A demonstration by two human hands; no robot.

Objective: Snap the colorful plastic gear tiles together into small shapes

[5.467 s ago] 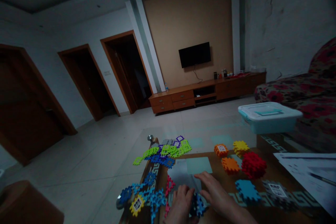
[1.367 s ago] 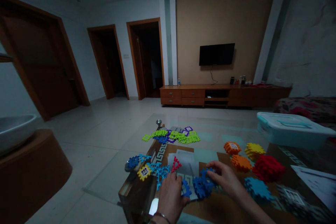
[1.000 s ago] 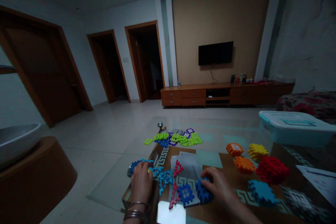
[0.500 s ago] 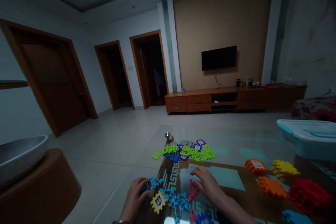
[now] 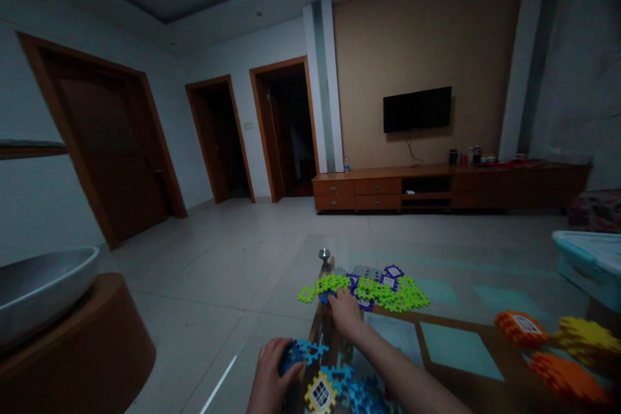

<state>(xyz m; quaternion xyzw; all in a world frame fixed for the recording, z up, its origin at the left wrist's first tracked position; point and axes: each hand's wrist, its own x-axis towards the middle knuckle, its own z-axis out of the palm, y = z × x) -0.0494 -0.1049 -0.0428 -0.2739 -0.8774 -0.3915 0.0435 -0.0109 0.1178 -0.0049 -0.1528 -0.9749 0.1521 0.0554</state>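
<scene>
My left hand (image 5: pixel 270 375) is at the near left corner of the glass table (image 5: pixel 451 352), its fingers curled around a dark blue puzzle tile (image 5: pixel 292 356) beside several light blue tiles (image 5: pixel 339 383) and a yellow tile (image 5: pixel 320 393). My right hand (image 5: pixel 345 309) reaches forward across the table. Its fingers rest on the near edge of the pile of green and purple tiles (image 5: pixel 369 286), touching a dark blue piece there. Whether the fingers grip that piece is hidden.
Orange (image 5: pixel 521 326) and yellow (image 5: pixel 585 333) tile cubes lie at the right, with a pale blue lidded box (image 5: pixel 589 262) behind them. A metal bowl (image 5: pixel 41 288) sits on a round wooden stand at the left. A TV and low cabinet line the far wall.
My right hand has moved forward from the red tile near me to the green and purple pile. My left hand stays at the table corner on the blue tile. The view has swung left.
</scene>
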